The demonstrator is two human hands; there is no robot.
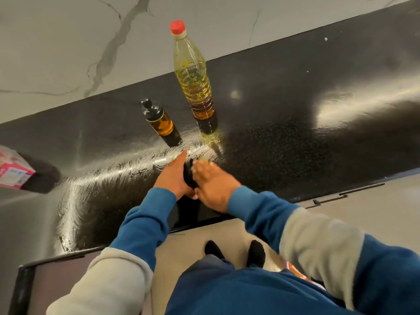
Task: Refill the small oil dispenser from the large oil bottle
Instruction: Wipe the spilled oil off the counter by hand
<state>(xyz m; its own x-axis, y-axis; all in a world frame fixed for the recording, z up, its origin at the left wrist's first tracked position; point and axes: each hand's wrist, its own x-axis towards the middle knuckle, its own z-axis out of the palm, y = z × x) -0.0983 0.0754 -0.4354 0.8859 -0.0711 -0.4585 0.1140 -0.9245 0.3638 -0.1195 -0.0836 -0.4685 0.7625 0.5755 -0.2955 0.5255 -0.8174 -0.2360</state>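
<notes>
The large oil bottle [193, 71] with a red cap stands upright at the back of the black counter [295, 133], partly full of yellow oil. Left of it stands the small amber oil dispenser [161, 123] with its black pump top on. Both of my hands meet in front of the two bottles, apart from them. My left hand [175, 176] lies with straight fingers against a small dark thing [189, 176] between the hands. My right hand [213, 185] is blurred and lies on the other side of it. What the dark thing is cannot be made out.
Shiny smeared streaks [127, 169] cover the counter around and left of my hands. A yellowish wet patch [211, 135] lies at the large bottle's foot. A pink and white packet [13, 171] sits at the far left. A marble wall [68, 53] runs behind the counter.
</notes>
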